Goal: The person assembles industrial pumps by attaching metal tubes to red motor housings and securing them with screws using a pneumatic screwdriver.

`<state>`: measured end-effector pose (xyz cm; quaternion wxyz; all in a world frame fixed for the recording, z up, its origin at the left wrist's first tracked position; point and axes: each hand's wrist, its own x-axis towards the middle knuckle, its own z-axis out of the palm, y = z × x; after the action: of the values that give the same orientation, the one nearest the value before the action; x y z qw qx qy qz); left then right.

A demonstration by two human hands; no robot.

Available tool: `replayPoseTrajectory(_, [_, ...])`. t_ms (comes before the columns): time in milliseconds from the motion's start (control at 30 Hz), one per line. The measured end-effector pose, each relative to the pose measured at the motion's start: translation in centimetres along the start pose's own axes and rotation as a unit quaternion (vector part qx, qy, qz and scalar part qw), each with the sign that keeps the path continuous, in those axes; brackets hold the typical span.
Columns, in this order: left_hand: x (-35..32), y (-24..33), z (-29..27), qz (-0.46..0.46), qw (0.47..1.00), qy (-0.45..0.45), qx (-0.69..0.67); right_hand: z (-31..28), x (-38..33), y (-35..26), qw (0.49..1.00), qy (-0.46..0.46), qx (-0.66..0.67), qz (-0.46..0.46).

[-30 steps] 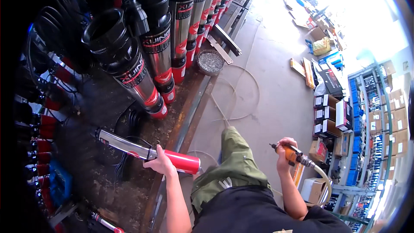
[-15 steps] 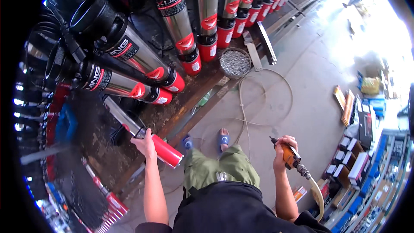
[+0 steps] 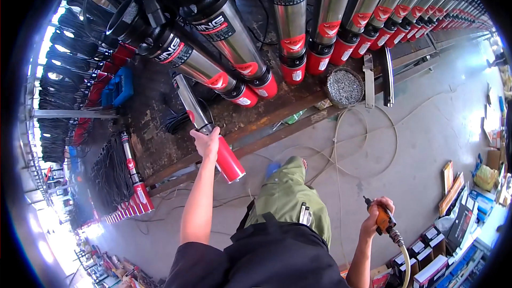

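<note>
A long row of steel pump cylinders [image 3: 330,16] with red bases was seen standing along a dark rack [image 3: 160,128], above a grey concrete floor [image 3: 426,149]. 1 steel pump with a red end [image 3: 210,133] was held tilted, its red end low over the rack's front edge and its steel end pointing up toward the row; it was gripped near the red part by the left hand [image 3: 207,143], closed around it. An orange air tool [image 3: 383,218] with a hose [image 3: 402,258] was clasped in the right hand [image 3: 376,216], fingers wrapped shut, low beside the green-trousered knee [image 3: 290,197]. A round tray of small grey parts [image 3: 344,86] lay by the rack's edge.

A pump workshop: rows of steel-and-red submersible pumps [image 3: 290,26], coiled cables [image 3: 109,178], stacked cartons [image 3: 442,245], concrete floor [image 3: 426,144].
</note>
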<state>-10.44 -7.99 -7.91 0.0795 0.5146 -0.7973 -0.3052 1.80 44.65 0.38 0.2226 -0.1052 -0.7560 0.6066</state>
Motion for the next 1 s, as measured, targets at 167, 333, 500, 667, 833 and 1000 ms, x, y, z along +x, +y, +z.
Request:
replayPoseTrajectory(167, [-0.3,0.9,-0.7,-0.021,0.999,0.003,0.049,-0.3,-0.8,1.9,0.999,0.025,0.008,0.024])
replayPoseTrajectory(333, [-0.5,1.5,-1.1,-0.03,0.998,0.006,0.054,2.3,0.7,3.0,0.999,0.0,0.014,0.052])
replayPoseTrajectory(500, [-0.8,2.2,-1.7,-0.036,0.998,-0.004,0.051,7.4,4.5,2.7,0.994,-0.098,0.038,0.031])
replayPoseTrajectory(667, [-0.7,1.9,-1.7,-0.026,0.999,-0.005,0.04,13.9,6.6,0.9,0.984,-0.176,0.038,-0.014])
replayPoseTrajectory(833, [-0.6,1.8,-2.0,-0.037,0.999,-0.017,0.033,19.0,5.7,-0.9,0.97,-0.23,0.07,-0.043])
replayPoseTrajectory(1000, [-0.5,2.1,-2.3,-0.029,0.999,-0.02,0.025,21.0,3.6,-1.5,0.963,-0.245,0.107,-0.044])
